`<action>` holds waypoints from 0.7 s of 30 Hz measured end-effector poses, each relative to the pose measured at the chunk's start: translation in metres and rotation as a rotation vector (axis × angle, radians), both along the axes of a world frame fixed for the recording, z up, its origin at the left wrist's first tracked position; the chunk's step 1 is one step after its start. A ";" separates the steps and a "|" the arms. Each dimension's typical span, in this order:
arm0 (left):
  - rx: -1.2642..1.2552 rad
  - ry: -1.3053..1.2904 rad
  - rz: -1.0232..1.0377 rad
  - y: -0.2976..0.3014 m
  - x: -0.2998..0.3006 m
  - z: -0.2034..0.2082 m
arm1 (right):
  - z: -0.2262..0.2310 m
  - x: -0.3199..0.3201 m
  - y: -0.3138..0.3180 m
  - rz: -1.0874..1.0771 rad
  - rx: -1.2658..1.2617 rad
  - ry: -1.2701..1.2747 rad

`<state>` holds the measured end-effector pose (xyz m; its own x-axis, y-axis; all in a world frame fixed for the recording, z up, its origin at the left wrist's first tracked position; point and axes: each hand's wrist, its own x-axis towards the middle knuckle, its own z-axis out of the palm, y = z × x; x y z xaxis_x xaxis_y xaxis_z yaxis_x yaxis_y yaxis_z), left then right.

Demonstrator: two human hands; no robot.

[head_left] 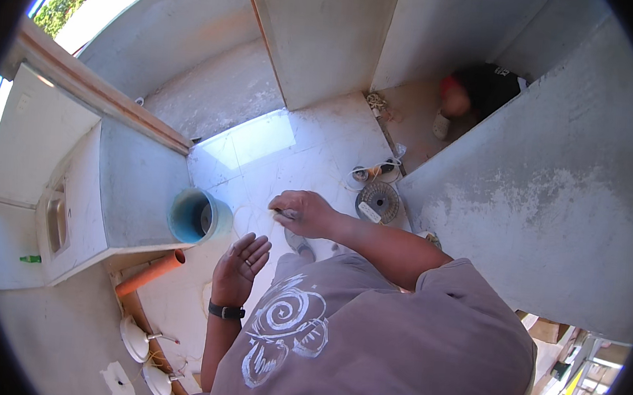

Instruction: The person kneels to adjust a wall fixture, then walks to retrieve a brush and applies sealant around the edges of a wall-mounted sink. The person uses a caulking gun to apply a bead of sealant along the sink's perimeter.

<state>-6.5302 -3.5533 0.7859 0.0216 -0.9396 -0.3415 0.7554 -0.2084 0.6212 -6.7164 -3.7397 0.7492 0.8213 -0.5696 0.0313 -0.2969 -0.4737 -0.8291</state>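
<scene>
At far left, a smooth white counter [84, 214] holds a rectangular sunken basin [57, 217], with a small green thing [31, 259] lying beside it. Below, two rounded, glossy white fixtures [133, 337] sit near a smooth orange pipe [151, 273], a plain open-ended cylinder. Next comes a round, pale-blue bucket [219, 218], its inside dark. The left hand [240, 267] is raised just right of it, palm showing, fingers extended and holding nothing (a black band [225, 311] circles the wrist). Further right, the right hand [306, 214] has its fingers curled closed around a small pale piece [273, 208], too blurred for me to tell its kind, above glossy white floor tiles [327, 143]. Beyond lie a corded tool [372, 172] and a ridged, grey-brown disc [379, 200], then a rough grey wall [544, 191], scuffed with chalky, flaking patches.
</scene>
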 end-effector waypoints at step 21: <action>-0.037 -0.990 0.068 -0.451 0.181 0.058 | -0.135 -0.013 -0.336 -0.786 0.292 0.188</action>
